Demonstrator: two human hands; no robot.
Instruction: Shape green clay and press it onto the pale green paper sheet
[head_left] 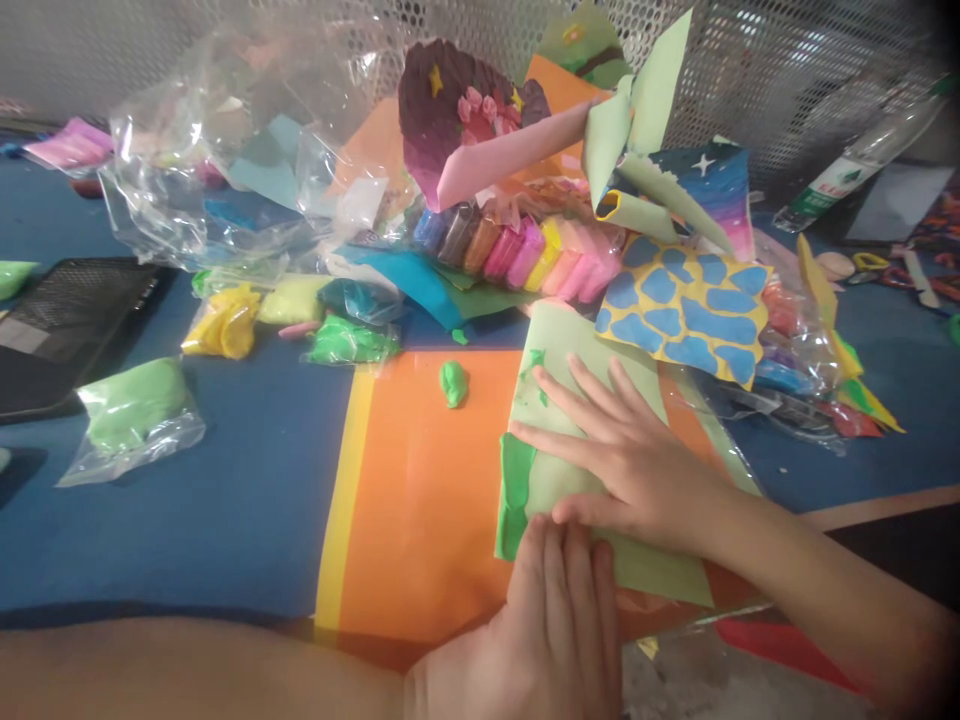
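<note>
Presently, from the head view, we record both hands resting on a pale green paper sheet (pixel 592 400), which lies on an orange sheet (pixel 420 500). Our right hand (pixel 634 465) lies across the sheet with fingers spread, the grip open and clamped on nothing; the spread seems to pin the sheet flat. Our left hand (pixel 544 630) rests at the sheet's lower edge, fingers together and extended, the grip likewise open; this placement appears to steady that edge. A soft green clay strip (pixel 514 495) runs along the sheet's left edge, and a green clay smear (pixel 534 372) marks its upper part. A small green clay lump (pixel 453 384) sits apart on the orange sheet, within easy reach. Further up the blue surface (pixel 187 530), a row of packaged clay bars (pixel 517 255) lies near a blue-and-yellow patterned sheet (pixel 682 310). Bagged green clay (pixel 133 405) and bagged yellow clay (pixel 223 322) lie to the left, seemingly set out for access.
</note>
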